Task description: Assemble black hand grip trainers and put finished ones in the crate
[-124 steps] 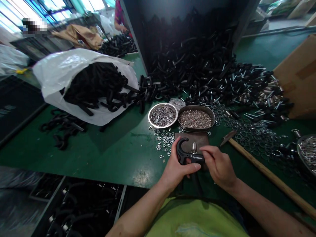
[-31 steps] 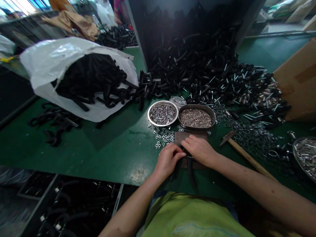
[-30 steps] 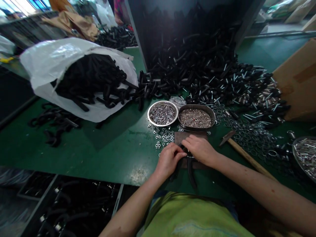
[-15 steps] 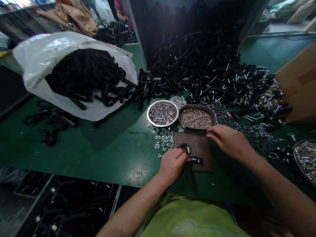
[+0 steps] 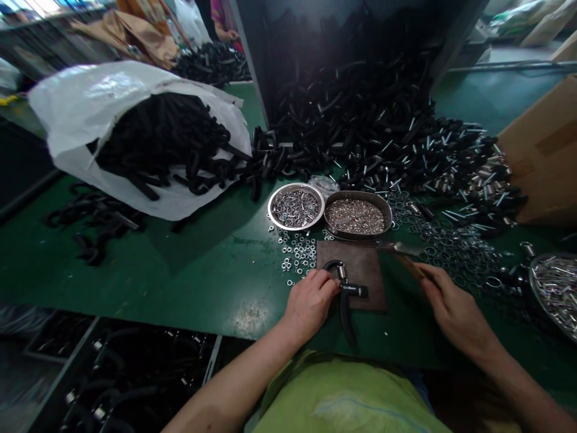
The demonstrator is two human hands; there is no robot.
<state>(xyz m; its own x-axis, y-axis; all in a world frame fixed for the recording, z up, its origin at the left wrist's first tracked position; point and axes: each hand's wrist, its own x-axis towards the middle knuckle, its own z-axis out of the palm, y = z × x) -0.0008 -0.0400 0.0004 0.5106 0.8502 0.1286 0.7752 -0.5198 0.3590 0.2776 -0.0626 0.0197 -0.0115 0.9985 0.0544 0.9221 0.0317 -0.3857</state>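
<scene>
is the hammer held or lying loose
Held: the right hand grips the hammer by its wooden handle. Whether it fully clears the table, I cannot tell.

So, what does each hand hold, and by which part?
Right hand: hammer, by its wooden handle, near the head. Left hand: black hand grip, near its spring.

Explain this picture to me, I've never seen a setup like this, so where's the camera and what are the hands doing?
There's no machine here, just a person's bare hands, seen from a camera worn on the head, looking forward and down. The left hand holds a black handle with a metal spring over a brown plate. The right hand grips a hammer. On the green table are a round bowl and an oval tin of small metal bits, and a white bag of black parts.
</scene>
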